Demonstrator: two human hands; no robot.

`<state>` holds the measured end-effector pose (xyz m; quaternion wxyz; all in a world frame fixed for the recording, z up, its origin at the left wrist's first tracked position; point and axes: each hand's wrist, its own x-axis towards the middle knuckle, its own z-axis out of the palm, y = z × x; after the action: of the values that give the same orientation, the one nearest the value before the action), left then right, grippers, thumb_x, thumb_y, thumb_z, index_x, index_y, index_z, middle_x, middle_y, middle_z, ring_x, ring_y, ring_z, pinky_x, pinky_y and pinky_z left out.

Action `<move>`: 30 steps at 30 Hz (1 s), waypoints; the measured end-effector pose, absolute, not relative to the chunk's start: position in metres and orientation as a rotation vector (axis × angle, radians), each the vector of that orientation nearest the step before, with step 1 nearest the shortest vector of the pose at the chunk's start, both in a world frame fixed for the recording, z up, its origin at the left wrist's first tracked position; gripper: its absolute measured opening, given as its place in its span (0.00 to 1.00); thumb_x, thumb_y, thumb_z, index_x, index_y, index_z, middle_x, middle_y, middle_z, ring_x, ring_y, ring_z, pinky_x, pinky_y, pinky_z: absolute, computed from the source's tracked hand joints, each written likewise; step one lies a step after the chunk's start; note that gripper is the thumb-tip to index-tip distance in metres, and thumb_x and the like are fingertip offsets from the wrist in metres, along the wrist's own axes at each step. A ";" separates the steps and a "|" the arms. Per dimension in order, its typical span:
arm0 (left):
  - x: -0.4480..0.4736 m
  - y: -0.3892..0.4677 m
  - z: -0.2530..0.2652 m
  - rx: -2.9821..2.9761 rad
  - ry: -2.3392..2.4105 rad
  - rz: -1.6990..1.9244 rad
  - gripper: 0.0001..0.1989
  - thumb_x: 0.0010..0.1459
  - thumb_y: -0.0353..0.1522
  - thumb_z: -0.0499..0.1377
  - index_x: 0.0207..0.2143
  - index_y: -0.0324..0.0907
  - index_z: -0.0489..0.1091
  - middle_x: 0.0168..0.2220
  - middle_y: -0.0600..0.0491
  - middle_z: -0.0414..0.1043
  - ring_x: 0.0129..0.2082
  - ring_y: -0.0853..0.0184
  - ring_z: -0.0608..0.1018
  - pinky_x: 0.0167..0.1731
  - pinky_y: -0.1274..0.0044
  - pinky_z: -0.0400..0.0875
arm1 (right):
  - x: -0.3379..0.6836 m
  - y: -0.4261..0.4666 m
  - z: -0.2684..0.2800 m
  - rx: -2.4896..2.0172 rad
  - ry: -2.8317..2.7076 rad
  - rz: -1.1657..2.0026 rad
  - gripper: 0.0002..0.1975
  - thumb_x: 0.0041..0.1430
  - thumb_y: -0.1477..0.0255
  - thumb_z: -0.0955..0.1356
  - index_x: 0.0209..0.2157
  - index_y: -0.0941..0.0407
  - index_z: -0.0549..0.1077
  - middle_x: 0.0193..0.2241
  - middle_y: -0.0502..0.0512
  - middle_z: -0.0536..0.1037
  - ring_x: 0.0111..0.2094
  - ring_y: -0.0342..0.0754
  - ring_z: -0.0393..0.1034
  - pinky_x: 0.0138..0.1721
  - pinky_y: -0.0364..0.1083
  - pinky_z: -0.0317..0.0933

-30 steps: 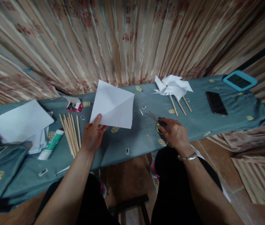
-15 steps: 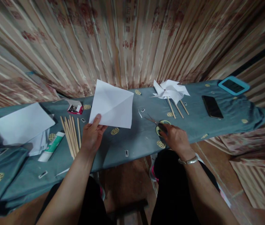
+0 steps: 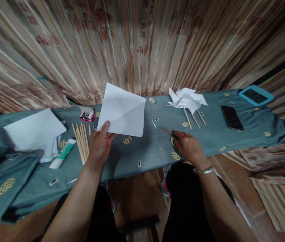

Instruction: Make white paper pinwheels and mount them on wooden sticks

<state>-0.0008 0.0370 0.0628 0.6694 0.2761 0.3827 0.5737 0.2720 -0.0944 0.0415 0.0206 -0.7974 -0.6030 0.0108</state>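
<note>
My left hand (image 3: 101, 143) pinches the lower left corner of a white paper square (image 3: 123, 109), thumb on top. A diagonal crease runs across the sheet, which is held above the cloth. On the right, my right hand (image 3: 189, 148) has its fingers closed on the handles of a pair of scissors (image 3: 173, 139). The blades point left and away from me, low over the table. Part of the handles is hidden under the fingers. Beyond the scissors lie white paper pinwheels (image 3: 186, 97) on wooden sticks (image 3: 195, 119). A thin paper scrap (image 3: 153, 123) lies near the blade tips.
The table has a blue-green cloth (image 3: 124, 161). Left are a paper stack (image 3: 35, 129), a glue tube (image 3: 63, 154), several wooden sticks (image 3: 80, 141) and an opened small box (image 3: 87, 116) of metal pieces. Right are a phone (image 3: 231, 117) and a blue-framed device (image 3: 256, 95). A curtain (image 3: 132, 43) hangs behind.
My right hand has closed further around the scissors' handles, and the scissors have turned slightly. The paper stays in my left hand. The whole view has shifted a little.
</note>
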 end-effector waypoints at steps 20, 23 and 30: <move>-0.024 0.061 0.067 0.477 0.882 1.368 0.04 0.55 0.29 0.66 0.35 0.44 0.76 0.36 0.55 0.82 0.38 0.71 0.82 0.44 0.80 0.77 | 0.186 -0.081 0.036 -0.986 -0.388 1.664 0.18 0.44 0.59 0.79 0.35 0.54 0.81 0.33 0.51 0.81 0.31 0.41 0.73 0.35 0.39 0.69; -0.027 0.064 0.070 0.475 0.932 1.373 0.02 0.57 0.29 0.65 0.34 0.43 0.76 0.33 0.56 0.81 0.34 0.73 0.83 0.38 0.83 0.77 | 0.175 -0.085 0.035 -0.981 -0.539 1.722 0.24 0.51 0.53 0.74 0.43 0.55 0.80 0.31 0.53 0.79 0.30 0.42 0.70 0.32 0.40 0.65; -0.024 0.061 0.066 0.514 0.964 1.311 0.01 0.57 0.30 0.65 0.32 0.44 0.75 0.31 0.55 0.81 0.36 0.69 0.83 0.36 0.81 0.78 | 0.177 -0.087 0.046 -1.114 -1.062 1.610 0.31 0.54 0.48 0.70 0.52 0.55 0.74 0.37 0.55 0.79 0.34 0.45 0.69 0.37 0.45 0.65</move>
<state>-0.0244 0.0606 0.0659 0.6576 0.2268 0.4256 0.5788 0.1767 -0.0872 0.0457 0.4414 -0.4487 -0.4280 0.6486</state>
